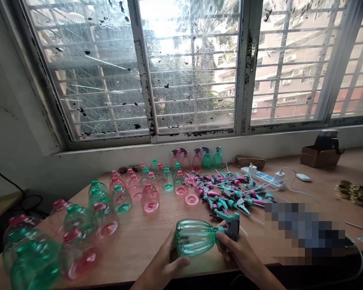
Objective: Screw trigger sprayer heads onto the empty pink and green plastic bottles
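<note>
A clear green spray bottle lies on its side in the air just above the table's front edge, its neck pointing right. Around its base end curls my left hand, thumb below and fingers partly hidden behind the plastic. A grey trigger spray head with a teal collar sits at the bottle's mouth. My right hand grips it at the collar, thumb in front. How tightly the head is screwed on I cannot tell. Beyond the right hand lies a pile of loose pink, teal and grey spray heads.
Several open pink and green bottles stand across the table's left half. Finished-looking spray bottles line the wall below the window. At right are a power strip, a cardboard box, cables and a blurred-out object.
</note>
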